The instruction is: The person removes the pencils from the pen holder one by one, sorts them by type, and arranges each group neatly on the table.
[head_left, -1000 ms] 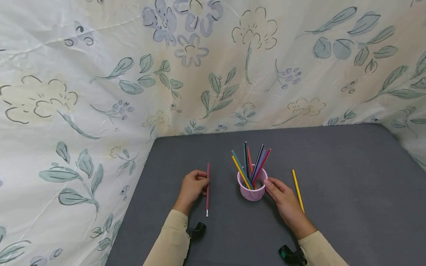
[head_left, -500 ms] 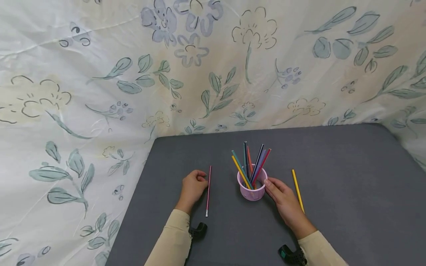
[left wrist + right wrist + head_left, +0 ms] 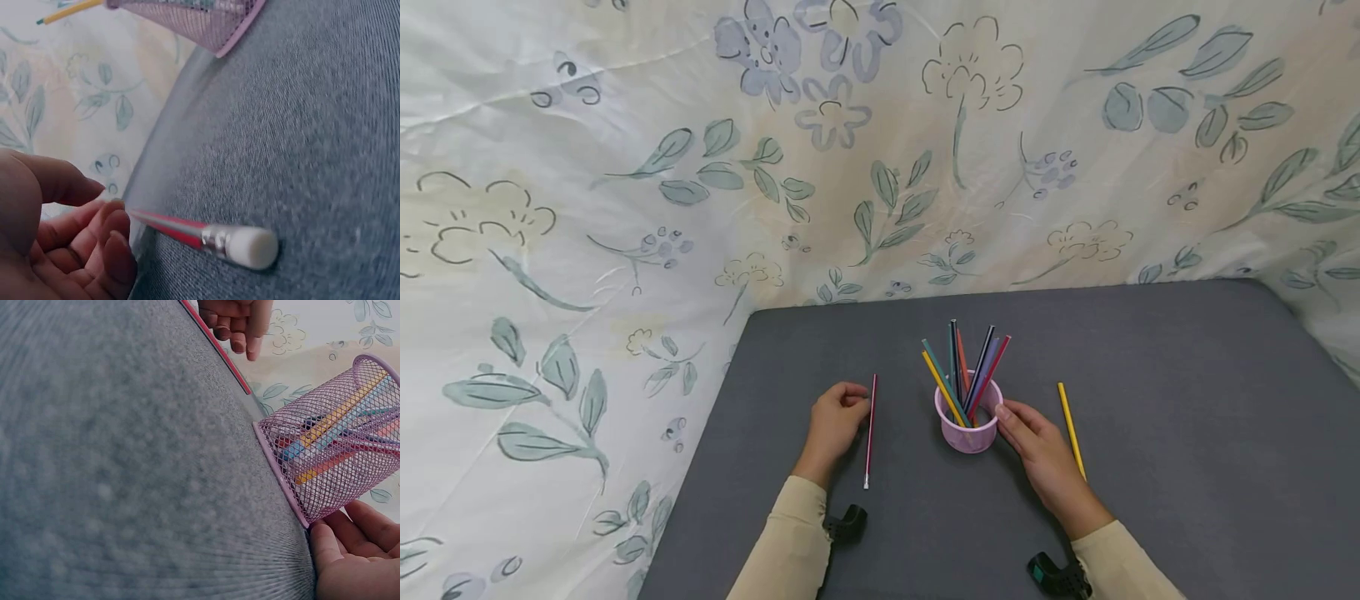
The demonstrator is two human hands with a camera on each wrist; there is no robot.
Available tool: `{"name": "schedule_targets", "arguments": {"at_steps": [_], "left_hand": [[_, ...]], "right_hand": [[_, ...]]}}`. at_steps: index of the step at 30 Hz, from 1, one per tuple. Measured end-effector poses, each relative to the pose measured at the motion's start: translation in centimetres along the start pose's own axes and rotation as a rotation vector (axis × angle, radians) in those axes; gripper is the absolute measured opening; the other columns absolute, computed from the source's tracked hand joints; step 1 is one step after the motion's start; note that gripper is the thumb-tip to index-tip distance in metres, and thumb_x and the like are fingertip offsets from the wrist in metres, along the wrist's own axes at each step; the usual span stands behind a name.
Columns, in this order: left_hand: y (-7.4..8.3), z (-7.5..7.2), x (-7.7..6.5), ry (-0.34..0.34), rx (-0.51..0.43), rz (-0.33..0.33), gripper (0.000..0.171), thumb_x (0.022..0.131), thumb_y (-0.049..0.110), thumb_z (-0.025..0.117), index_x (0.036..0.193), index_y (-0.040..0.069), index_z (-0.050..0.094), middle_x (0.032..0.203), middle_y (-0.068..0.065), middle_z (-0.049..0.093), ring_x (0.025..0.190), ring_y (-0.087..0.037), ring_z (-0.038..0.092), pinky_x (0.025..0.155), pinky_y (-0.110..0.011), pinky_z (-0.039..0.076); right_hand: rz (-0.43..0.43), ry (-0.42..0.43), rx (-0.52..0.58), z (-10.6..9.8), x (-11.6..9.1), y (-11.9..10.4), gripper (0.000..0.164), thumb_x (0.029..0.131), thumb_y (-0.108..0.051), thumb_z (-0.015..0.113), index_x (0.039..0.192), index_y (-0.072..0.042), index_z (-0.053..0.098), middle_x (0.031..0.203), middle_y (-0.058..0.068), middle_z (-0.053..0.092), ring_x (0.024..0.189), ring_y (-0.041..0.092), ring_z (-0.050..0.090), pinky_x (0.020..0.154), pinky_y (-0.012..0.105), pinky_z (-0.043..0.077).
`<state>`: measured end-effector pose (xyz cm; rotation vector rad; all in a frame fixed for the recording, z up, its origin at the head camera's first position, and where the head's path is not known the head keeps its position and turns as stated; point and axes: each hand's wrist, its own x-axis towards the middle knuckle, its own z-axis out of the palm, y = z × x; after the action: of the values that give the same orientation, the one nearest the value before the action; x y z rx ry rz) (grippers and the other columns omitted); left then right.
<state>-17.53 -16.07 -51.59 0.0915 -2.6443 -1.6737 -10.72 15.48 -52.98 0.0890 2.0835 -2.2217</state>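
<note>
A red pencil (image 3: 869,446) with a white eraser (image 3: 253,247) lies on the grey table, its eraser end toward the person. Just left of it is my left hand (image 3: 833,429), fingers loosely curled and thumb apart from them, with nothing between. In the left wrist view the fingertips are right beside the pencil's shaft. My right hand (image 3: 1045,467) holds the side of a pink mesh pencil cup (image 3: 967,442), thumb in front near the rim and other fingers partly hidden behind. Several colored pencils (image 3: 982,379) stand upright and leaning in the cup.
A yellow pencil (image 3: 1071,427) lies on the grey tabletop (image 3: 1195,433) to the right, its lower end hidden by the right hand. Floral cloth (image 3: 865,208) hangs behind the table and along its left side. Each wrist wears a black camera mount (image 3: 847,523).
The left hand has let go of the red pencil, whose far end has swung slightly right and down onto the table. The right hand and the cup have stayed put.
</note>
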Motion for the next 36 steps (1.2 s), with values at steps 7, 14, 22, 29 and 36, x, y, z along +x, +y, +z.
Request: {"name": "schedule_targets", "arguments": {"at_steps": [7,14,22,29,36], "left_hand": [[0.6,0.3,0.0,-0.045,-0.184,0.047,0.021,0.102,0.007,0.072,0.119,-0.006,0.073,0.093,-0.016,0.072,0.073,-0.027,0.067,0.059,-0.036,0.058],[2.1,1.1,-0.6,-0.090,-0.310,0.086,0.024,0.103,0.009,0.074,0.121,-0.007,0.072,0.102,-0.012,0.073,0.085,-0.032,0.067,0.067,-0.035,0.059],[3.8,2.4,-1.2,-0.150,-0.376,0.165,0.030,0.104,0.013,0.075,0.124,-0.009,0.070,0.107,-0.012,0.073,0.094,-0.044,0.067,0.073,-0.037,0.060],[5.1,3.4,-0.8,-0.173,-0.397,0.177,0.028,0.104,0.017,0.076,0.122,-0.004,0.073,0.107,-0.011,0.072,0.091,-0.024,0.066,0.073,-0.035,0.059],[5.9,4.6,-0.5,-0.204,-0.393,0.187,0.029,0.103,0.017,0.077,0.125,-0.001,0.072,0.109,-0.009,0.072,0.094,-0.026,0.067,0.080,-0.055,0.059]], "right_hand": [[0.003,0.003,0.005,0.0,0.1,0.1,0.057,0.116,-0.031,0.055,0.154,0.011,0.048,0.157,0.027,0.050,0.148,0.038,0.047,0.112,0.031,0.040],[0.000,0.007,0.003,0.0,0.2,0.0,0.057,0.116,-0.032,0.055,0.155,0.010,0.049,0.157,0.026,0.050,0.147,0.037,0.048,0.111,0.030,0.041],[0.002,0.008,0.003,0.0,0.2,-0.2,0.056,0.116,-0.031,0.055,0.154,0.010,0.049,0.157,0.026,0.050,0.147,0.037,0.048,0.111,0.029,0.041],[0.011,0.010,-0.001,0.1,0.4,-0.2,0.057,0.116,-0.032,0.056,0.155,0.010,0.049,0.157,0.026,0.050,0.147,0.037,0.048,0.112,0.032,0.040],[0.019,0.013,-0.002,0.1,0.6,-0.3,0.058,0.116,-0.033,0.056,0.155,0.009,0.049,0.157,0.025,0.050,0.147,0.038,0.048,0.112,0.031,0.040]]}}
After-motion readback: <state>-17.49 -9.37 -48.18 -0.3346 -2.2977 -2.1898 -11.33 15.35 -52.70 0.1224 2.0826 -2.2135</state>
